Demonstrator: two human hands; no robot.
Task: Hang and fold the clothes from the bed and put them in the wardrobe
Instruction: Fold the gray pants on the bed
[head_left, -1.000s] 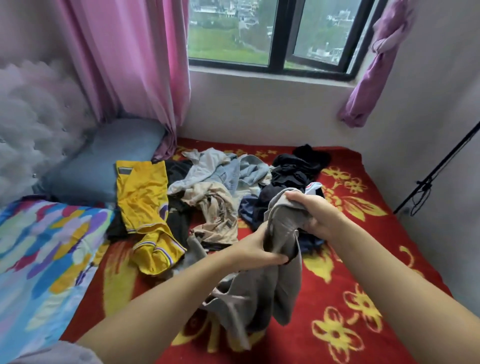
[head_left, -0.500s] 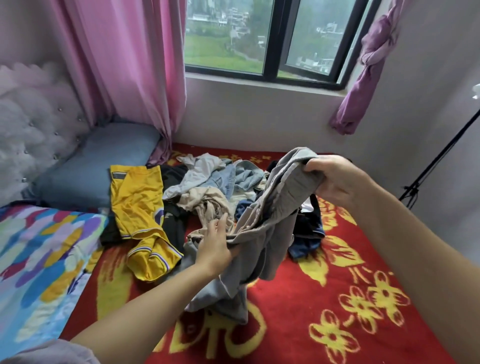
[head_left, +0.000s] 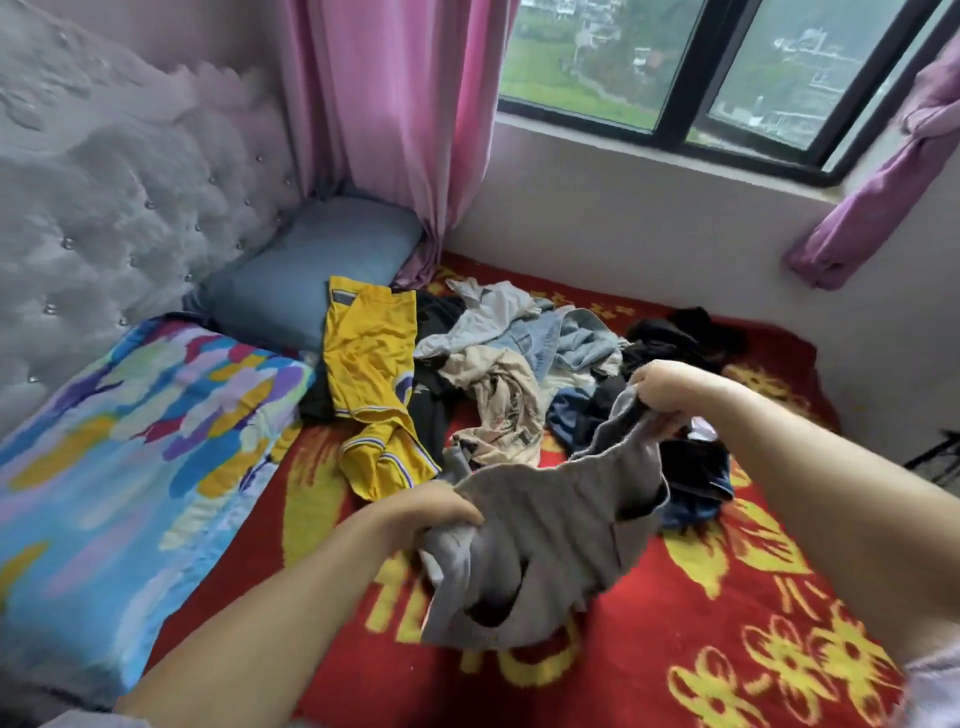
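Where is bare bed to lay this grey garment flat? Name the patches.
Bare red blanket lies near you, below the grey garment gripped by left hand and right hand, and rightward toward the wall. Crowded: the clothes pile, with the yellow jersey, patterned quilt and pillow on its left.

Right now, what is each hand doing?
Left hand: fingers grip the grey garment.
Right hand: fingers grip the same garment's upper edge.
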